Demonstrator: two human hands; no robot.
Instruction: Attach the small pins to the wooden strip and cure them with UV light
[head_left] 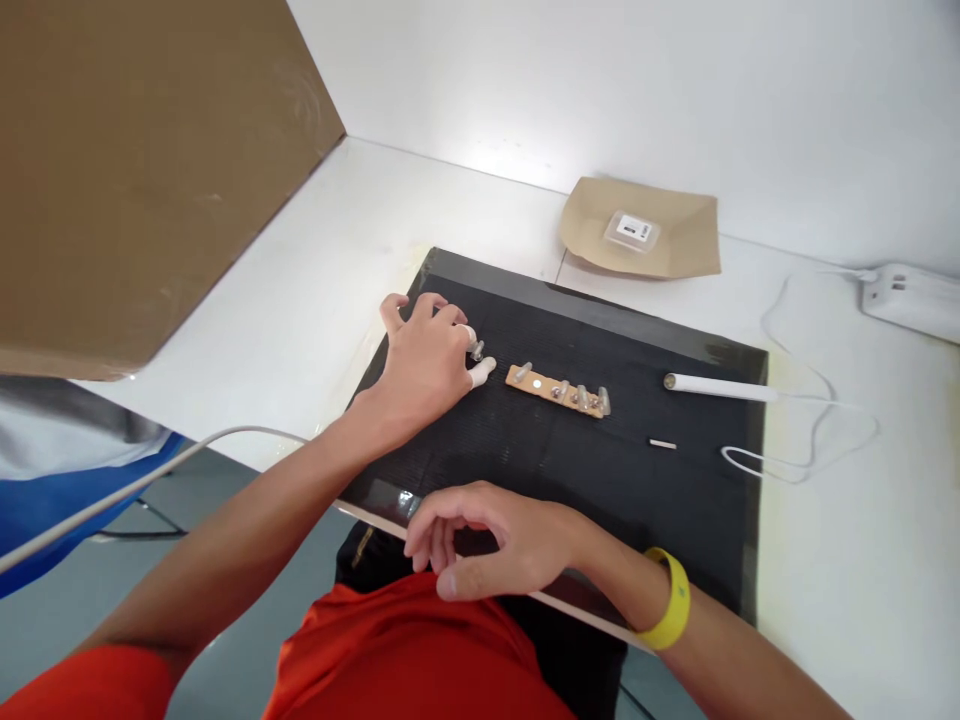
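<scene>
My left hand [429,355] is over the left part of the black ribbed mat [480,440], with white covers on the thumb and index fingertips. Between those two fingertips is a small clear piece with a shiny part [478,351], apparently in a loose pinch. Just right of it lies a narrow tan strip [545,386], bearing several small clear pieces, shiny bits and a white dot. My right hand [499,540] hovers at the mat's front edge, fingers loosely curled, thumb apart, and nothing in it.
A white pen-like tool [720,387] with a thin cable lies on the mat's right side, near a short light stick [663,444]. Behind the mat, a brown paper tray [682,215] holds a clear labelled box [632,231]. A white power strip [915,300] and large cardboard panel [165,180] flank the table.
</scene>
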